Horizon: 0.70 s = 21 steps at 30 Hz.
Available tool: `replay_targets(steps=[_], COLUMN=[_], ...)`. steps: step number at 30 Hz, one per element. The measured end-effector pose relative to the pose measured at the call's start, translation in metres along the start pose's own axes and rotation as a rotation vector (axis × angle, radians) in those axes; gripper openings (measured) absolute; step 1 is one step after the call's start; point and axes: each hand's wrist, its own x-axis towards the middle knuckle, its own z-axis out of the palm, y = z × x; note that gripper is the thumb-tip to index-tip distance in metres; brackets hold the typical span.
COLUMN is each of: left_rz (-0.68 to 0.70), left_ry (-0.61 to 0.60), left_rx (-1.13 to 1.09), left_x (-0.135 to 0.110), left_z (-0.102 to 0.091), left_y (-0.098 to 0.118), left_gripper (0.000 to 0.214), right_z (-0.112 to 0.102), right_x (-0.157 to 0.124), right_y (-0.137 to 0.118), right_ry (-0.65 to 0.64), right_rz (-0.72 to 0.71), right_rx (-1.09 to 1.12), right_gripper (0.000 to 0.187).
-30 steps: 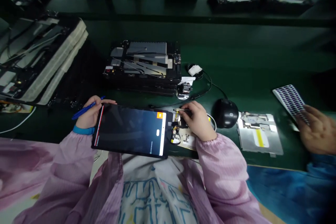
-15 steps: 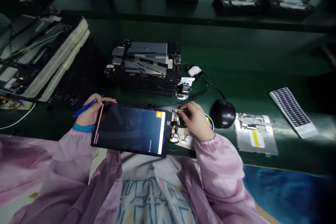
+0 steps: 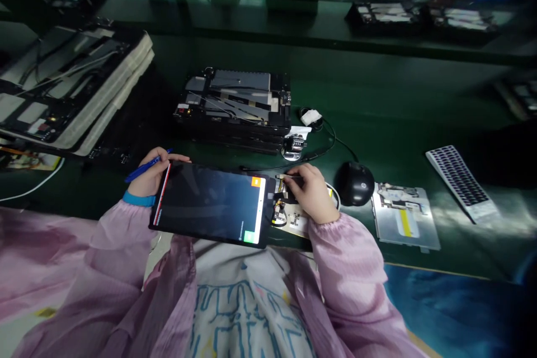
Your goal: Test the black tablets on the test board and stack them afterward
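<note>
One blue pen (image 3: 145, 171), long axis running 8-to-2 o'clock, gripped in the closed left hand (image 3: 157, 177); one dark tablet (image 3: 205, 204), long axis about 9-to-3 o'clock, at the tabletop's (image 3: 377, 95) near edge; one thin metal tool (image 3: 290, 177), pinched by the right hand (image 3: 312, 193), above one circuit board (image 3: 280, 215).

A dark green workbench (image 3: 377, 103) carries a stack of opened black tablet frames (image 3: 232, 106) at centre, with a tally counter (image 3: 292, 146) and a coiled black cable (image 3: 323, 134) just right of it. A small circuit board (image 3: 283, 215) lies at lower centre, near a black mouse (image 3: 356, 183), a metal plate (image 3: 405, 215) and a sheet of dark labels (image 3: 459, 179) on the right.
</note>
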Motion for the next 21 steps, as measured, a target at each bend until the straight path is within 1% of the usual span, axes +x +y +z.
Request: replay_targets(steps=[1, 3, 4, 5, 7, 9, 11, 14, 16, 19, 21], left_rz=[0.001, 0.008, 0.014, 0.018, 0.019, 0.02, 0.025, 0.033, 0.034, 0.031, 0.026], left_ry=[0.001, 0.001, -0.001, -0.005, -0.018, -0.03, -0.033, -0.03, -0.028, -0.031, -0.041], left_rx=[0.0, 0.002, 0.002, 0.0, -0.011, -0.019, -0.019, -0.01, -0.007, -0.01, -0.02], left_x=[0.0, 0.0, 0.0, 0.0, -0.001, -0.001, -0.001, -0.001, 0.0, 0.001, 0.001], left_z=[0.0, 0.001, 0.001, 0.001, 0.001, 0.001, 0.0, -0.001, -0.002, -0.003, -0.004], left_y=[0.0, 0.0, 0.0, 0.0, 0.001, 0.001, 0.001, 0.0, 0.0, 0.0, 0.001], left_gripper=[0.026, 0.026, 0.025, 0.025, 0.024, 0.023, 0.023, 0.025, 0.025, 0.023, 0.023], right_z=[-0.002, -0.006, -0.008, -0.01, -0.01, -0.007, -0.004, -0.007, -0.014, -0.023, -0.023], right_x=[-0.002, -0.009, -0.014, -0.019, -0.031, -0.041, -0.046, -0.047, -0.047, -0.053, -0.06], right_y=[-0.005, -0.02, -0.03, -0.041, -0.063, -0.081, -0.089, -0.085, -0.074, -0.052, -0.036], right_ry=[0.027, 0.035, -0.001, -0.064, -0.216, -0.312, -0.339, -0.287, -0.189, 0.013, 0.075], right_rz=[-0.013, -0.084, -0.137, -0.194, -0.269, -0.283, -0.267, -0.243, -0.198, -0.013, 0.093], right_rx=[-0.008, -0.004, 0.001, 0.004, -0.037, -0.102, -0.144, -0.094, 0.024, 0.16, 0.133], right_gripper=[0.017, 0.035, 0.048, 0.059, 0.076, 0.084, 0.087, 0.089, 0.085, 0.065, 0.055])
